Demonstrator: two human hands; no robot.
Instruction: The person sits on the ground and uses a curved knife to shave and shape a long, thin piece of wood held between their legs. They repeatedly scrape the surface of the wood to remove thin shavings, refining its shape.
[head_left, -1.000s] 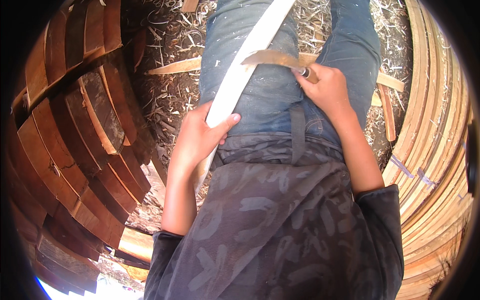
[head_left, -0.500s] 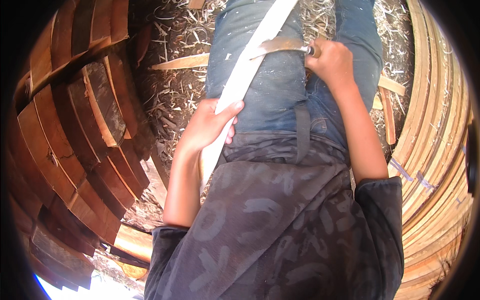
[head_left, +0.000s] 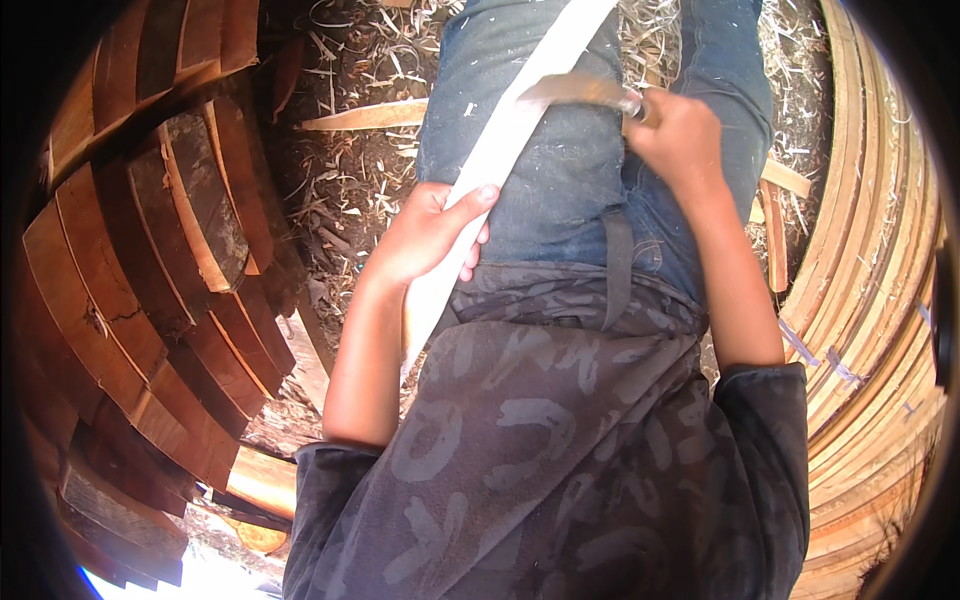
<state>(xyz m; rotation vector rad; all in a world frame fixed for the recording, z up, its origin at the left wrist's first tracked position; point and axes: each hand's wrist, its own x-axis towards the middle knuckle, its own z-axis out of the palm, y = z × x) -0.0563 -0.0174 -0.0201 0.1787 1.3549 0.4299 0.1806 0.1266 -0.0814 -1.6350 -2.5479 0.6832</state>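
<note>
The left hand (head_left: 437,235) clasps the strip (head_left: 500,145), thumb on top and fingers curled beneath; the right hand (head_left: 682,140) holds the knife (head_left: 595,91) in a closed fist. The strip slants across the jeans (head_left: 565,185), and the blurred blade overlaps it, contact unclear. Shavings (head_left: 350,190) litter the ground (head_left: 385,155).

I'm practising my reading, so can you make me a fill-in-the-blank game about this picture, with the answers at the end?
1. The knife is in the person's ____ grip.
2. The left grip holds the pale strip, which is made of ____.
3. The strip slants over the person's ____ leg.
4. The jeans are ____ in colour.

Missing words: right; wood; left; blue.
</note>
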